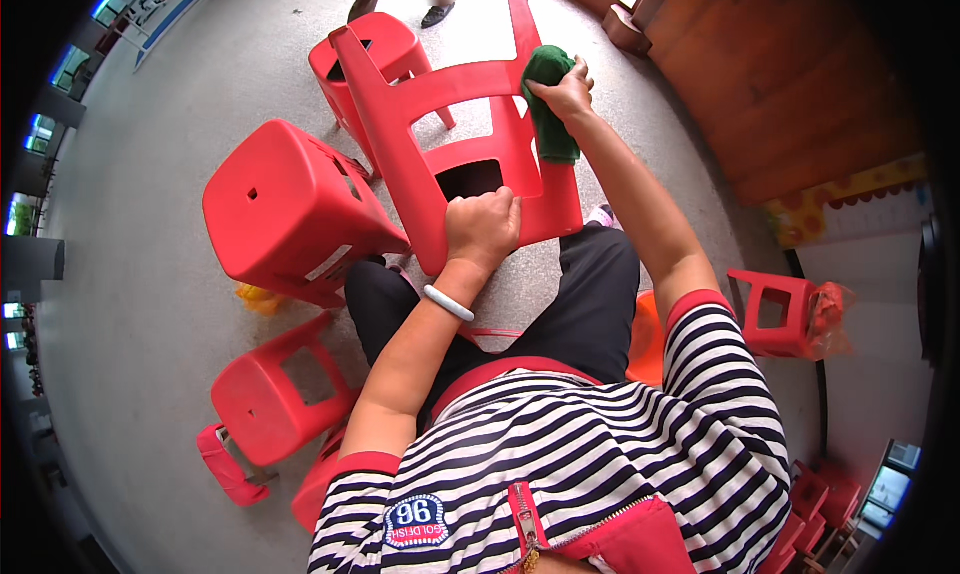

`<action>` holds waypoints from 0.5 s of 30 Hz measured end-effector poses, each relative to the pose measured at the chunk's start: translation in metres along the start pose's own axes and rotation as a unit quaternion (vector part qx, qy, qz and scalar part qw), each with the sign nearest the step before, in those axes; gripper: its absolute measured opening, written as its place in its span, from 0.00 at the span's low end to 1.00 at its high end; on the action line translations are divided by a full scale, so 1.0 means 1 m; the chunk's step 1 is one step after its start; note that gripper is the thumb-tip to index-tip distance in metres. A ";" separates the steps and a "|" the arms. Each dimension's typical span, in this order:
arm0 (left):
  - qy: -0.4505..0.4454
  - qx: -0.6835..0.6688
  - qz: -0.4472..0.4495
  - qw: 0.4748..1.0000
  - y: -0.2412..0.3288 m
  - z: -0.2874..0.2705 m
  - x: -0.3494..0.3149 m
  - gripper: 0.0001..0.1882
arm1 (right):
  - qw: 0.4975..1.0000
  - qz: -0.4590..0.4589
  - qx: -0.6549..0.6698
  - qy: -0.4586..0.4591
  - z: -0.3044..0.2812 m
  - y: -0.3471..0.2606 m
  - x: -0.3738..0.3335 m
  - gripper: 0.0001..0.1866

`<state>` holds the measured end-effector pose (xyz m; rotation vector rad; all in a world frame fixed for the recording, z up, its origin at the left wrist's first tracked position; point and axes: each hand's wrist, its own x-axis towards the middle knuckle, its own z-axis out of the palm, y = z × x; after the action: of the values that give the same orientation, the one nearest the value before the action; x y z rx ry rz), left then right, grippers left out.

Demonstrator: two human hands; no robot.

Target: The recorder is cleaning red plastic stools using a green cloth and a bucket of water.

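A red plastic stool [548, 212] is tipped on its side in front of me, its legs pointing away. My left hand [485, 224] is closed over the near edge of the stool, by the dark opening, with a pale bangle [449, 303] on that wrist. A bunched green cloth [553, 129] is in my right hand [568, 91], with the fingers curled round its upper part. The cloth lies against the stool's right leg and hides part of it.
Red stools stand at the left [265, 199], behind the held one [385, 42] and at the lower left [262, 399]. A stool with a plastic bag [775, 314] is at the right. Brown wooden panelling [800, 84] rises at the far right. Another person's shoe [437, 16] shows beyond.
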<state>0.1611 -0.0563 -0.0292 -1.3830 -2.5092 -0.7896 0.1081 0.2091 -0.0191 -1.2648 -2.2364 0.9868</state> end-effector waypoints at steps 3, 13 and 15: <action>0.009 -0.010 0.001 1.000 -0.001 -0.001 0.003 0.16 | 0.998 0.061 0.012 0.026 0.000 -0.022 0.003 0.67; -0.002 -0.013 -0.003 1.000 0.008 0.000 0.003 0.16 | 0.992 0.092 0.054 0.063 0.017 -0.027 0.071 0.65; 0.001 -0.019 0.003 1.000 0.006 -0.001 0.004 0.16 | 0.996 0.025 0.057 0.065 0.011 -0.006 0.066 0.68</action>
<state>0.1640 -0.0517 -0.0244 -1.4002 -2.4989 -0.8405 0.0634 0.2586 -0.0230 -1.3019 -2.0301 1.0037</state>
